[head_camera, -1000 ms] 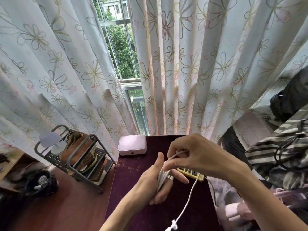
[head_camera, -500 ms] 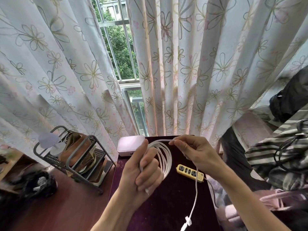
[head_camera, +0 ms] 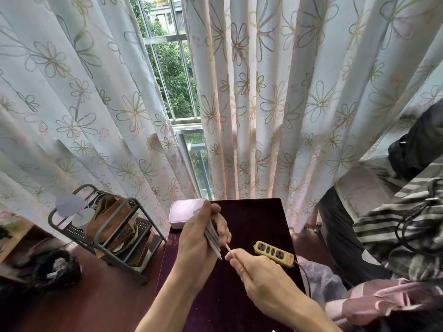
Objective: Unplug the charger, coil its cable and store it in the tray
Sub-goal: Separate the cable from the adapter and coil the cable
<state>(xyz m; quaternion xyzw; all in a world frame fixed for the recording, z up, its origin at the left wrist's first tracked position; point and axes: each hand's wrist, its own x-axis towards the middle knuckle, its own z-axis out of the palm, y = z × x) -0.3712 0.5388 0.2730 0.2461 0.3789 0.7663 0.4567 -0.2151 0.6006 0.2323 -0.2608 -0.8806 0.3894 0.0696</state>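
Note:
My left hand (head_camera: 200,245) is closed around several loops of the white charger cable (head_camera: 212,234), held over the dark purple table (head_camera: 261,224). My right hand (head_camera: 254,271) pinches the free run of the same cable just right of the coil, low over the table. A yellow power strip (head_camera: 274,254) lies on the table to the right of both hands, nothing plugged into it. The pink tray (head_camera: 178,213) sits at the table's far left corner, partly hidden by my left hand. The charger's plug end is hidden.
A grey metal rack (head_camera: 105,226) with brown items stands on the floor to the left. Flowered curtains (head_camera: 263,104) hang behind the table. Striped and dark clothes with a black cord (head_camera: 407,226) pile up on the right.
My right hand has come down from the top of the coil to below and right of my left hand, pulling the cable round. The dangling end is no longer visible.

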